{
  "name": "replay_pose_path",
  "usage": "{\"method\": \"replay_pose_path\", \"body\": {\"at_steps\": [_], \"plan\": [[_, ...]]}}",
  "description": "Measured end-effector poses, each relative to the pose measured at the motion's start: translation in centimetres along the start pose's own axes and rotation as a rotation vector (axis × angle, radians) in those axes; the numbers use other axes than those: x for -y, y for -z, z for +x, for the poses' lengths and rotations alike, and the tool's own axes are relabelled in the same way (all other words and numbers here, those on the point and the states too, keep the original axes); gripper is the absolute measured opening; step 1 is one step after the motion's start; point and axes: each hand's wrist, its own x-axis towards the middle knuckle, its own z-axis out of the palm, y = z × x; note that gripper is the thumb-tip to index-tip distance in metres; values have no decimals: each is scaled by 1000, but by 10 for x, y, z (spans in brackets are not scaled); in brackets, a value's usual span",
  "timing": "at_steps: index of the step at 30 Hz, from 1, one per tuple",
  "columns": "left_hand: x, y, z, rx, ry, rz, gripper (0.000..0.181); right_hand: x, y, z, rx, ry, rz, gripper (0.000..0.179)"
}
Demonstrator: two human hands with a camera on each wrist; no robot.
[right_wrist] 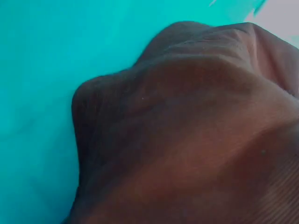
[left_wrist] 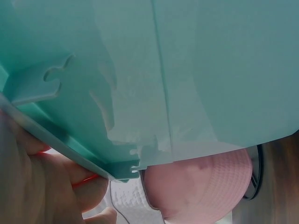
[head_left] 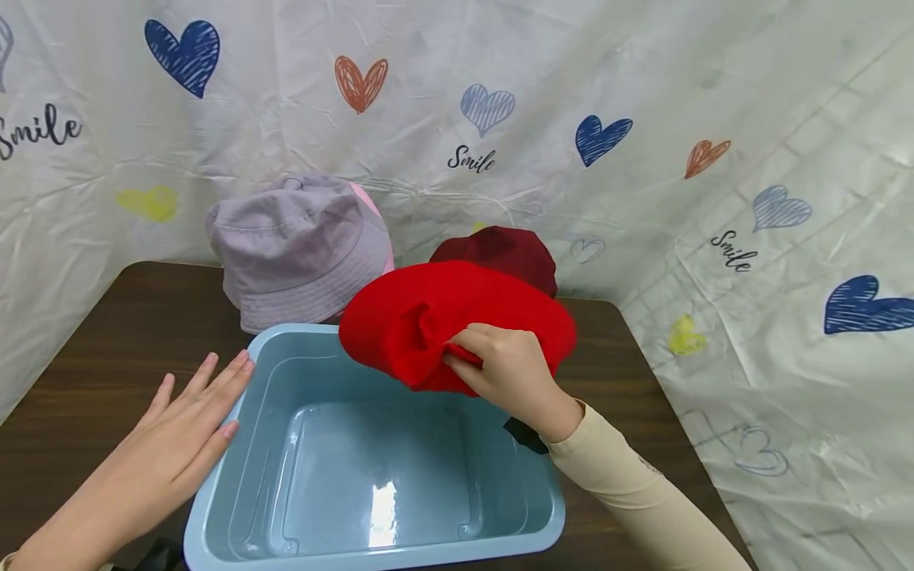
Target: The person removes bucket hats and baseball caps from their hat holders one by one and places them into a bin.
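Note:
My right hand pinches a fold of a bright red hat, with thumb and forefinger gathered on the cloth. The hat is held over the far right part of a light blue plastic basin and covers part of its far rim. On the basin's left rim lies my left hand, fingers straight and slightly spread, palm down. In the left wrist view its fingers show beside the basin's outer wall. A dark, close shape fills much of the right wrist view, before the blue-green basin wall.
Behind the basin sits a lavender bucket hat, with a pink hat partly hidden behind it. A dark red hat stands at the back right, overlapped by the bright red one. Heart-printed white cloth hangs behind the brown table.

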Motion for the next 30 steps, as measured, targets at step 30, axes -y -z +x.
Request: {"method": "replay_pose_path", "body": {"at_steps": [30], "plan": [[3, -1, 1, 0, -4, -11, 64, 40, -42, 14, 573, -128, 193, 15]]}}
